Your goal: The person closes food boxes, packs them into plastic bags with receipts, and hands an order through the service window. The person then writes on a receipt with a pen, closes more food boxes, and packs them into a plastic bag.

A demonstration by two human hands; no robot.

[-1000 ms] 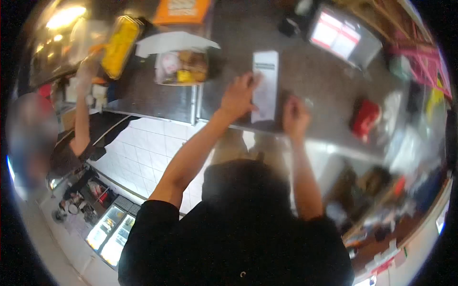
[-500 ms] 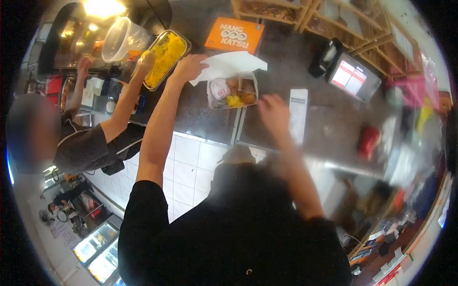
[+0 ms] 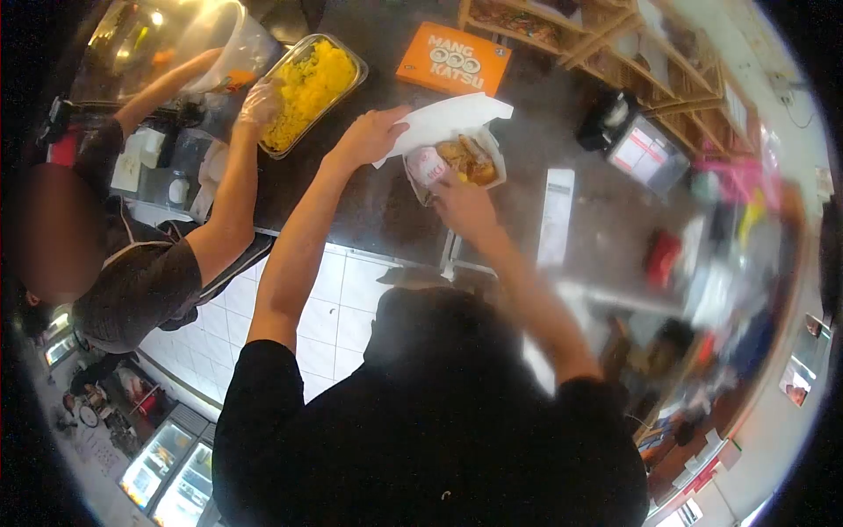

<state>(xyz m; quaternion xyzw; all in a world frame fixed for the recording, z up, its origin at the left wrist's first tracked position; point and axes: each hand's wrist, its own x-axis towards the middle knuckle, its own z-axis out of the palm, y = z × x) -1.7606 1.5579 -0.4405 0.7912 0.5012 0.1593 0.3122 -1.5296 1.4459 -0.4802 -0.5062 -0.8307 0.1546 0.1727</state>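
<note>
My left hand [image 3: 376,136] has its fingers at the left edge of the white lid [image 3: 448,123] of an open food box [image 3: 501,167], apparently pinching it. Inside the box lie browned pieces of food [image 3: 472,158], a bit of yellow and a round white wrapped item with red print [image 3: 426,164]. Over the front of the box, my right hand [image 3: 464,204] reaches in with its fingertips at the wrapped item; whether they grip it is hard to tell. A long paper slip [image 3: 556,218] lies on the dark counter [image 3: 518,206] to the right.
An orange printed box [image 3: 453,60] sits behind the food box. At the left, a co-worker's gloved hand [image 3: 261,104] touches a tray of yellow food [image 3: 312,88]. A lit screen device [image 3: 645,156], a red object [image 3: 665,256] and wooden shelves [image 3: 667,61] are at the right.
My hands have gone from the paper slip to the food box. My left hand reached its lid first, then my right hand moved left into the box. The camera view has shifted.
</note>
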